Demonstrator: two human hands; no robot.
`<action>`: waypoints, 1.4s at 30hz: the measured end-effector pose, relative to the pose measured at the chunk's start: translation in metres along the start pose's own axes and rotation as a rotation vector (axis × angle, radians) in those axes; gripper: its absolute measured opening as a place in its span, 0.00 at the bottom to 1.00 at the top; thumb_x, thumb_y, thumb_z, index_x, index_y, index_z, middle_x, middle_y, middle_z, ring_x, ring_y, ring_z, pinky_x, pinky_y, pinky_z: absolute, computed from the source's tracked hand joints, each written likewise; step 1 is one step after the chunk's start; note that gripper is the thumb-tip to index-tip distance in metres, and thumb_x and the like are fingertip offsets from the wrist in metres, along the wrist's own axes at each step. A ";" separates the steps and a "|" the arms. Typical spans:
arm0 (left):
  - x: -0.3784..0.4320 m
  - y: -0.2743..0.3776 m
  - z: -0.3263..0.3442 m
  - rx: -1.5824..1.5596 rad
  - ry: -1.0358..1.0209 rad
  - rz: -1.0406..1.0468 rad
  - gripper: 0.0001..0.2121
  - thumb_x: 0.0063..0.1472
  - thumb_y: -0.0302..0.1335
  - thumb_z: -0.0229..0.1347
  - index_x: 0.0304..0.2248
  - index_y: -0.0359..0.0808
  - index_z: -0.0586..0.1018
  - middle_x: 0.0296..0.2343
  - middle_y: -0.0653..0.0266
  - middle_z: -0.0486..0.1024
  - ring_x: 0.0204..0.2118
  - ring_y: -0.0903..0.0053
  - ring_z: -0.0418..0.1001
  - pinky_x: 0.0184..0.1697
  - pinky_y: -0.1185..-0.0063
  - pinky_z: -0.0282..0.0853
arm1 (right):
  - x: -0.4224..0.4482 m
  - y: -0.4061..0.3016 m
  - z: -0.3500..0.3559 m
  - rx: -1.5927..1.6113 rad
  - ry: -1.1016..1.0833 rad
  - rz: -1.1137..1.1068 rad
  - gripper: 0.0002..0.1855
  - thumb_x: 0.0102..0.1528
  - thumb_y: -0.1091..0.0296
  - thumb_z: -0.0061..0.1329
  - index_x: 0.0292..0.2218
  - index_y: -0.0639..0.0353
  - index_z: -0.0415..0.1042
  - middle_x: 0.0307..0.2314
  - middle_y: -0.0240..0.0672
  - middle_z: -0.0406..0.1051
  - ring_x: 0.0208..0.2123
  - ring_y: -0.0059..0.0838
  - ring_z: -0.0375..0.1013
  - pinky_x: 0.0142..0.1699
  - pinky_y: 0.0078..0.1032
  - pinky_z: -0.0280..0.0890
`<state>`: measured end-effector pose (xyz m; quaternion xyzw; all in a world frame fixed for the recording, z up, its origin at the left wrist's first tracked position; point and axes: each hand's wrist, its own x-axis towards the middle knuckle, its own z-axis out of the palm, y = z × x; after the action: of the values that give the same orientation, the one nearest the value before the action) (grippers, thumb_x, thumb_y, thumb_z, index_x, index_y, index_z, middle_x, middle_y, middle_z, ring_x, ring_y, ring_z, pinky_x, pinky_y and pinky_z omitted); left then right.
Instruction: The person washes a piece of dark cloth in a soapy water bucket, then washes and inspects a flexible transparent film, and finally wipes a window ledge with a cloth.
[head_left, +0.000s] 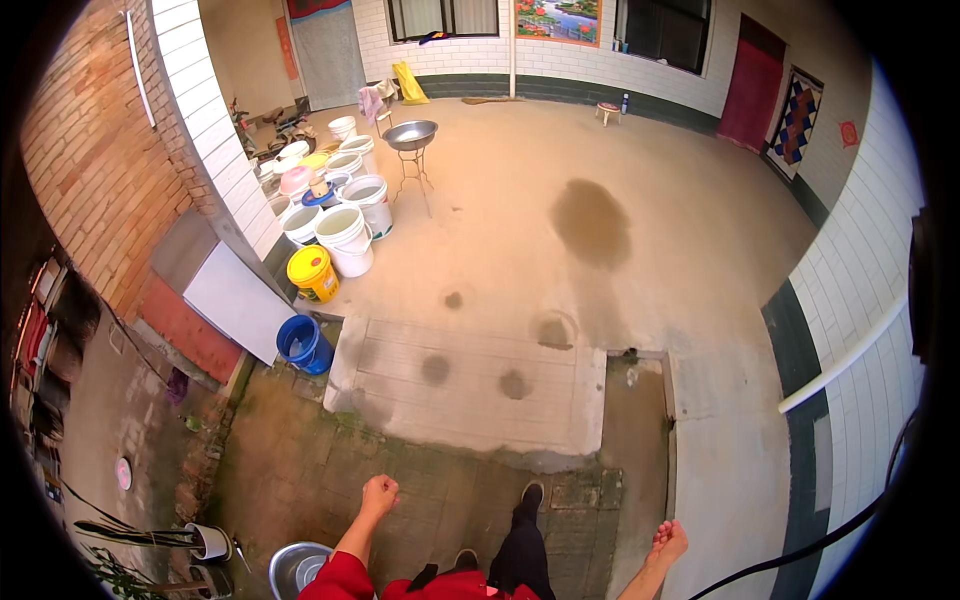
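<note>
My left hand (380, 495) is curled loosely in front of me over the mossy brick paving (435, 487), with nothing to be seen in it. At the lower right, my right hand (666, 541) hangs out to the side with its fingers bent in, and no object shows there either. Below my left forearm lies a metal basin (279, 562), partly hidden by my red sleeve. One shoe (532, 495) is forward on the paving, the other farther back. Ahead rises a pale concrete ramp (480, 420) with several dark damp spots.
Several white plastic buckets (345, 232) crowd the left wall, beside a yellow lidded bucket (313, 274) and a blue bucket (305, 343). A metal washbasin (410, 135) rests on a wire stand. Right of the ramp runs a sunken channel (637, 420). A potted plant (208, 541) stands lower left.
</note>
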<state>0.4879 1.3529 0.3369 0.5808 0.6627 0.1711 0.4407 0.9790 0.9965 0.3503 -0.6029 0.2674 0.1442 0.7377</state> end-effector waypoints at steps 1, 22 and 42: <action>0.020 0.013 0.011 0.012 0.002 0.002 0.07 0.53 0.26 0.53 0.22 0.30 0.76 0.14 0.60 0.73 0.18 0.73 0.77 0.23 0.76 0.72 | 0.005 -0.007 0.027 -0.007 -0.002 -0.016 0.07 0.54 0.68 0.45 0.33 0.61 0.69 0.22 0.31 0.71 0.21 0.21 0.70 0.23 0.17 0.62; 0.337 0.146 0.139 -0.297 -0.085 -0.467 0.10 0.52 0.32 0.56 0.29 0.33 0.76 0.25 0.58 0.73 0.26 0.71 0.73 0.27 0.67 0.68 | 0.203 -0.088 0.629 0.191 -0.280 0.013 0.08 0.55 0.74 0.40 0.36 0.65 0.69 0.24 0.40 0.72 0.23 0.28 0.70 0.27 0.23 0.65; 0.772 0.583 0.198 -0.039 -0.138 0.027 0.05 0.54 0.23 0.52 0.25 0.28 0.75 0.17 0.60 0.74 0.19 0.78 0.74 0.22 0.81 0.69 | 0.322 -0.153 0.897 0.115 0.063 -0.094 0.08 0.57 0.69 0.41 0.38 0.61 0.69 0.22 0.34 0.71 0.20 0.24 0.69 0.24 0.18 0.63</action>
<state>1.0523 2.1631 0.3609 0.5914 0.6194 0.1498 0.4942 1.5211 1.7933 0.4085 -0.5755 0.2701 0.0747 0.7683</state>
